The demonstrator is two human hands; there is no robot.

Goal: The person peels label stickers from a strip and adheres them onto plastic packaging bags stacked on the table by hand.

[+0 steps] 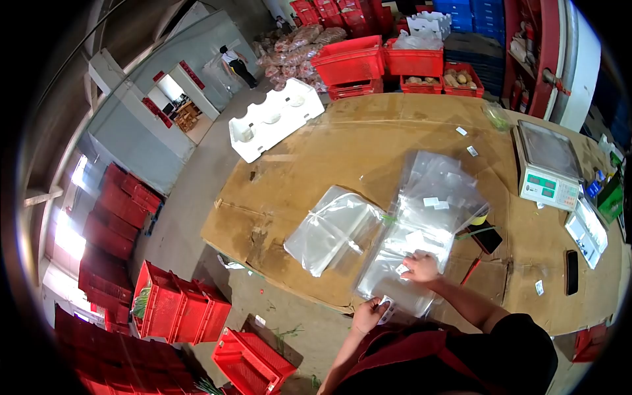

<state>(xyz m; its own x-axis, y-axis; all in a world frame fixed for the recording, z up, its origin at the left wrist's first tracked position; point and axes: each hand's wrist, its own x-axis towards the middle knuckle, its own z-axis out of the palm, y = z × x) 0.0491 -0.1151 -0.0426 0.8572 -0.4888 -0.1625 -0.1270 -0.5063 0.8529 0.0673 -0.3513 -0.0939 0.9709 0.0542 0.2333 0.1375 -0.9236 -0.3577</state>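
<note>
My left hand [370,316] is closed at the table's near edge, with small white labels [387,307] held between thumb and fingers. Over the stack of clear plastic bags [378,276], my right hand [421,267] has its fingers pinched on a small white label [402,269]. Whether that label touches the top bag, I cannot tell. More white labels [431,202] lie on the bags farther up. To the left is a second pile of clear bags [322,230], with a band across it.
A digital scale [550,187] stands at the table's right. Two dark phones [487,237] [571,272] and a red pen [471,271] lie nearby. A white foam box [276,118] sits at the far left edge. Red crates [253,362] stand on the floor; a person [238,66] is far off.
</note>
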